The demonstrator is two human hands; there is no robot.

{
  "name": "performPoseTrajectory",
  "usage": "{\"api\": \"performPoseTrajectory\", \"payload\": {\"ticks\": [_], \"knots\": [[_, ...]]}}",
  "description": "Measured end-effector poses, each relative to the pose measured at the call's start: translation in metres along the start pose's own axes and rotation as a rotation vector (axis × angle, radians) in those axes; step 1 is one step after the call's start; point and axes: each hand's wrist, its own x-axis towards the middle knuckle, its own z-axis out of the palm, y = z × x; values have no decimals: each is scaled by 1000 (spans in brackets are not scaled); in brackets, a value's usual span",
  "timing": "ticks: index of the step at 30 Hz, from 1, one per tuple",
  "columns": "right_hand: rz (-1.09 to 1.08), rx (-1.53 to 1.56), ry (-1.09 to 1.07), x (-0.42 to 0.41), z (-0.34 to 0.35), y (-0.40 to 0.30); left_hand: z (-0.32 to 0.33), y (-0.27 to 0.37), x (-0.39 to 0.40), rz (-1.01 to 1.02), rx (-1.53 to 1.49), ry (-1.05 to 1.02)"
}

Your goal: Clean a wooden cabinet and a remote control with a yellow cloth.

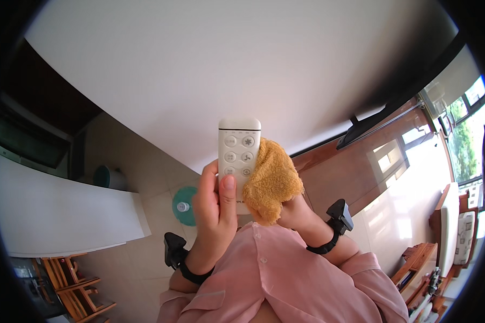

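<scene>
A white remote control [239,155] with round grey buttons, some bearing fan symbols, stands upright in the middle of the view. My left hand [216,202] grips its lower part, the thumb lying over the front below the buttons. Against the remote's right edge rests a mustard-yellow terry cloth [275,179]. The cloth covers most of my right hand [287,212], which holds it from behind; those fingers are hidden. Each wrist wears a black strap with a small black device.
A white wall [210,60] rises ahead. To the right are a wall-side television [404,93], a long brown cabinet [339,177] and wooden seating [444,222]. A teal-topped round container [182,216] stands on the tiled floor at left, near wooden chairs [70,282].
</scene>
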Motion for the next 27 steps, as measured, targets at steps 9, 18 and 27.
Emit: {"api": "performPoseTrajectory", "payload": {"ticks": [9,18,27], "knots": [[413,435,202,11,-1,5,1,10,-5,-3,147,-130],[295,243,-45,-2,-19,13,6,6,-3,49,232,-263],[252,221,171,10,-7,8,13,7,-10,176,337,-226]]}}
